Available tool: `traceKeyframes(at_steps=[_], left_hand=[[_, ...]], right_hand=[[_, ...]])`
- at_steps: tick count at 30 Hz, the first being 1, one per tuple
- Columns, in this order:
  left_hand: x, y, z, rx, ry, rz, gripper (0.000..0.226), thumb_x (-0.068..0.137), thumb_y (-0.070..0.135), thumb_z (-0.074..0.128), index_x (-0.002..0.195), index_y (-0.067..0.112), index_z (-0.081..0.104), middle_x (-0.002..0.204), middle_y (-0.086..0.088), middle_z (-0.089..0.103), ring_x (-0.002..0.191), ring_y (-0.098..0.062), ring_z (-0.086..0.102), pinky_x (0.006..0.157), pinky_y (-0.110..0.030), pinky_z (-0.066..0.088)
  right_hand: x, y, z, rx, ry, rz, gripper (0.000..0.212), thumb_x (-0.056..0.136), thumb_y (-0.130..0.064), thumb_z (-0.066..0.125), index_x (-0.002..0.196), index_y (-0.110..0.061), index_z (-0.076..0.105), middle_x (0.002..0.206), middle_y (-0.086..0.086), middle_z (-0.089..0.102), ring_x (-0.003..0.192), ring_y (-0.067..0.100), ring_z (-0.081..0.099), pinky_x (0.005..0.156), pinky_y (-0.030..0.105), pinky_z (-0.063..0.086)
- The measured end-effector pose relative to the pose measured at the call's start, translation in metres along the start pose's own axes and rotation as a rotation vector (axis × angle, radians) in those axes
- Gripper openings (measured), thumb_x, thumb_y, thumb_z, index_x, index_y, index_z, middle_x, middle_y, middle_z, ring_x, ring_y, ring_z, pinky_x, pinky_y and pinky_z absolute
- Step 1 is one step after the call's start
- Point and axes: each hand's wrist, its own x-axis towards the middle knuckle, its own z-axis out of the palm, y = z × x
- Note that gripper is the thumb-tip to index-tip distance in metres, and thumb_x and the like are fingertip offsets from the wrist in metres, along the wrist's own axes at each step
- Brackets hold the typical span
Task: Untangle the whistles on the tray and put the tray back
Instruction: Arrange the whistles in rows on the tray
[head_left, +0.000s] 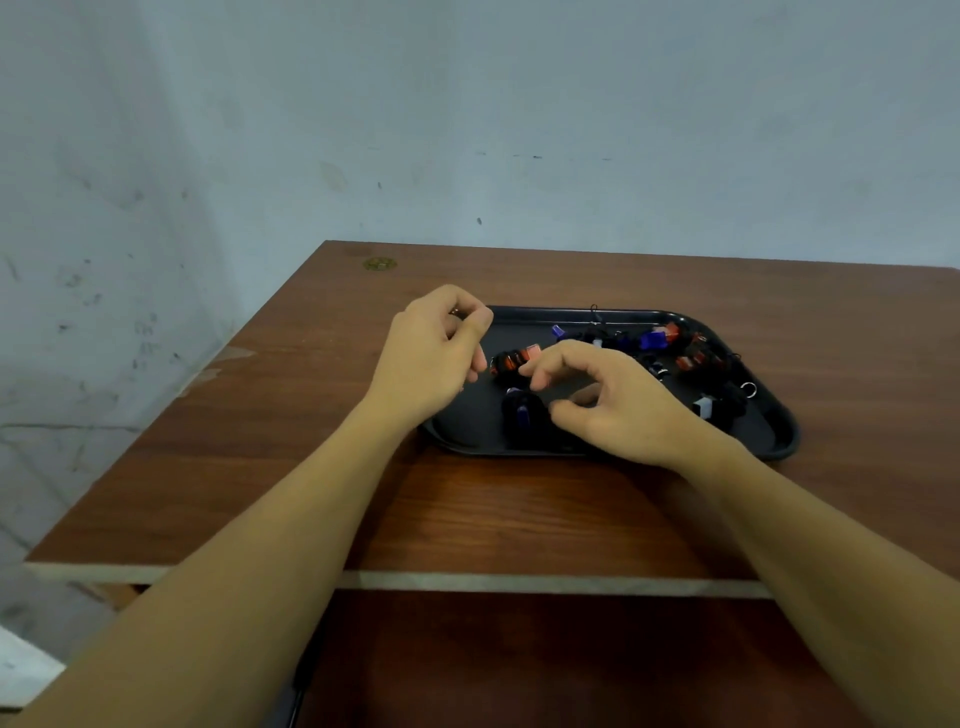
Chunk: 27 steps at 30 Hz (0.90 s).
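Whistles on tray, both hands over its left half.
Red whistle (511, 362) and blue whistle (521, 410) lie apart at left of black tray (779, 441); tangled whistle pile (675, 353) at right. Left hand (434, 358) has fingers curled, maybe pinching something small, can't tell. Right hand (618, 400) hovers loosely curled, holding nothing visible. Tray sits on wooden table (519, 509) by the wall (467, 104).

You are getting dim, soft light; glare is shining off the table (519, 514), and edges are bending.
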Motion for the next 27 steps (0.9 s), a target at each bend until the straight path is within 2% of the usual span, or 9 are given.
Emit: traceKeyframes(at_steps=[3, 8, 11, 13, 14, 17, 19, 23, 27], left_hand=[[0.001, -0.001, -0.002, 0.010, 0.007, 0.001, 0.013, 0.101, 0.026, 0.055, 0.097, 0.016, 0.063, 0.060, -0.001, 0.069, 0.047, -0.011, 0.061, 0.046, -0.016, 0.042], [0.007, -0.004, -0.006, 0.140, -0.012, 0.045, 0.015, 0.101, 0.028, 0.055, 0.096, 0.016, 0.062, 0.056, -0.002, 0.067, 0.042, -0.007, 0.055, 0.053, -0.027, 0.049], [0.013, -0.009, -0.006, 0.243, -0.038, 0.054, 0.017, 0.100, 0.033, 0.056, 0.093, 0.019, 0.063, 0.052, 0.000, 0.060, 0.047, -0.011, 0.054, 0.054, -0.028, 0.044], [0.018, -0.012, -0.005, 0.311, -0.069, 0.057, 0.021, 0.099, 0.035, 0.057, 0.089, 0.019, 0.065, 0.051, 0.004, 0.053, 0.046, -0.007, 0.047, 0.053, -0.027, 0.037], [0.021, -0.014, -0.003, 0.346, -0.097, 0.064, 0.022, 0.099, 0.036, 0.057, 0.087, 0.019, 0.065, 0.052, 0.005, 0.053, 0.048, -0.007, 0.048, 0.056, -0.027, 0.039], [0.027, -0.017, 0.001, 0.450, -0.188, 0.085, 0.022, 0.099, 0.037, 0.056, 0.086, 0.022, 0.066, 0.059, 0.008, 0.057, 0.060, -0.010, 0.053, 0.070, -0.031, 0.048], [0.032, -0.018, 0.005, 0.489, -0.226, 0.083, 0.021, 0.098, 0.038, 0.056, 0.088, 0.023, 0.067, 0.065, 0.008, 0.060, 0.066, -0.013, 0.057, 0.070, -0.036, 0.052], [0.042, -0.015, 0.013, 0.504, -0.283, 0.047, 0.017, 0.097, 0.033, 0.056, 0.098, 0.022, 0.069, 0.085, 0.003, 0.071, 0.082, -0.019, 0.066, 0.078, -0.042, 0.057], [0.050, -0.011, 0.016, 0.507, -0.304, 0.028, 0.021, 0.094, 0.017, 0.054, 0.110, 0.018, 0.069, 0.097, 0.000, 0.072, 0.091, -0.021, 0.066, 0.085, -0.042, 0.056]], right_hand=[[0.003, -0.001, 0.000, -0.009, 0.008, 0.022, 0.028, 0.090, -0.003, 0.063, 0.106, -0.026, 0.066, 0.120, -0.014, 0.064, 0.105, 0.002, 0.064, 0.083, 0.023, 0.057], [0.021, 0.006, -0.006, -0.131, 0.099, 0.009, 0.027, 0.091, -0.006, 0.063, 0.107, -0.027, 0.066, 0.111, -0.015, 0.066, 0.097, 0.001, 0.063, 0.077, 0.018, 0.052], [0.042, 0.006, -0.010, -0.378, 0.084, -0.021, 0.025, 0.095, -0.023, 0.064, 0.119, -0.030, 0.065, 0.121, -0.013, 0.064, 0.110, 0.008, 0.055, 0.096, 0.032, 0.048], [0.056, 0.005, -0.009, -0.504, -0.031, -0.014, 0.033, 0.097, -0.031, 0.061, 0.130, -0.030, 0.061, 0.128, -0.011, 0.064, 0.119, 0.016, 0.053, 0.110, 0.039, 0.038], [0.061, 0.005, -0.008, -0.544, -0.095, 0.002, 0.036, 0.098, -0.034, 0.060, 0.133, -0.029, 0.060, 0.123, -0.012, 0.066, 0.117, 0.018, 0.054, 0.112, 0.040, 0.035], [0.071, 0.004, -0.005, -0.605, -0.177, 0.035, 0.033, 0.095, -0.042, 0.062, 0.127, -0.032, 0.063, 0.092, -0.020, 0.063, 0.097, 0.019, 0.056, 0.100, 0.045, 0.047], [0.076, 0.005, -0.005, -0.605, -0.120, 0.102, 0.033, 0.092, -0.050, 0.064, 0.118, -0.030, 0.065, 0.100, -0.012, 0.068, 0.098, 0.019, 0.062, 0.091, 0.043, 0.054], [0.089, 0.008, -0.002, -0.615, 0.066, 0.272, 0.044, 0.084, -0.068, 0.060, 0.099, -0.027, 0.064, 0.098, -0.003, 0.069, 0.092, 0.024, 0.065, 0.080, 0.040, 0.055], [0.104, 0.007, 0.002, -0.663, 0.023, 0.346, 0.047, 0.086, -0.065, 0.059, 0.099, -0.020, 0.061, 0.102, 0.004, 0.066, 0.094, 0.030, 0.063, 0.079, 0.039, 0.053]])
